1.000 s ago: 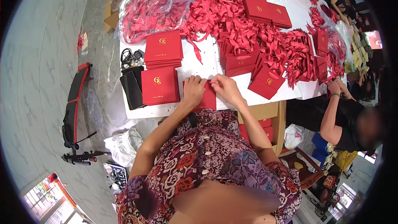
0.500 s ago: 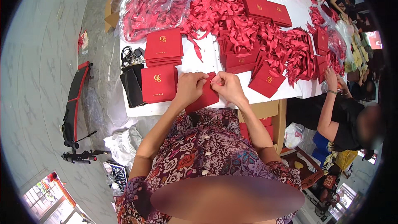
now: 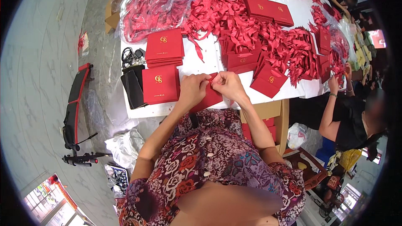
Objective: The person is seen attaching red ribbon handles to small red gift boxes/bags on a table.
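Note:
A flat red paper bag (image 3: 212,97) lies at the table's front edge, its upper edge between my hands. My left hand (image 3: 193,90) pinches it at the upper left, fingertips pressed together. Close beside it, my right hand (image 3: 230,87) is also closed at the bag's upper right; a bit of red ribbon seems to show at the fingertips, too small to make out. Left of my left hand is a stack of red bags (image 3: 160,84) with gold print, and another stack (image 3: 164,46) sits behind it. To the right stand red bags (image 3: 269,80) with ribbons.
A heap of red ribbons (image 3: 217,10) and a clear plastic bag of ribbons (image 3: 155,12) cover the far table. Black pouches (image 3: 133,88) and a cable (image 3: 132,56) lie at the left edge. A cardboard box (image 3: 268,109) stands below the table. A co-worker's arm (image 3: 331,109) reaches in at right.
My hands stay at the red bag's upper edge, with only a slight shift of the fingers. The bag has moved slightly right. At right the co-worker's hands have shifted.

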Motion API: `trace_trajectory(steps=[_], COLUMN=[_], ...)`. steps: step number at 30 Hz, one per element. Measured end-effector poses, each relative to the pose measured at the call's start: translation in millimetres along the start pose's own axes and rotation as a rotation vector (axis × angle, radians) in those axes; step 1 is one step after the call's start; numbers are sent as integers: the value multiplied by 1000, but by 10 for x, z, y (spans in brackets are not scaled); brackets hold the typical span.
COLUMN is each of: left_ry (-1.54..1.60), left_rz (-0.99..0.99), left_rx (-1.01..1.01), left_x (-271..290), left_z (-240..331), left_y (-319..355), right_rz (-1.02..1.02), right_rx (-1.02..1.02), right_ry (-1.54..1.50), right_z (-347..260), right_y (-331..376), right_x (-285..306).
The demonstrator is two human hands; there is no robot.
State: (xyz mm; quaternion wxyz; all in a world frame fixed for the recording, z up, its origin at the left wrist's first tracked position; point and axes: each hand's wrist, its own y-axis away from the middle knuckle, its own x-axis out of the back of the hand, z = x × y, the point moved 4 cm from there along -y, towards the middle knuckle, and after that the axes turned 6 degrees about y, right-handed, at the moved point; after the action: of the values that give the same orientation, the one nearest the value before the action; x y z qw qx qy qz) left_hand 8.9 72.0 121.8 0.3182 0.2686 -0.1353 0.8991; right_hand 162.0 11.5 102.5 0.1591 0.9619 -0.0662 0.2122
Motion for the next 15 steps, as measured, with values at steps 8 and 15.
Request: trace_trajectory(steps=[8, 15], left_ry=[-196, -183], left_rz=[68, 93], left_rx=[14, -6], left_x=[-89, -52], left_z=[90, 88], left_y=[61, 18], right_rz=[138, 142], right_rx=[246, 333], right_ry=[416, 511], right_z=[-311, -325], right_y=[42, 6], right_x=[-33, -59])
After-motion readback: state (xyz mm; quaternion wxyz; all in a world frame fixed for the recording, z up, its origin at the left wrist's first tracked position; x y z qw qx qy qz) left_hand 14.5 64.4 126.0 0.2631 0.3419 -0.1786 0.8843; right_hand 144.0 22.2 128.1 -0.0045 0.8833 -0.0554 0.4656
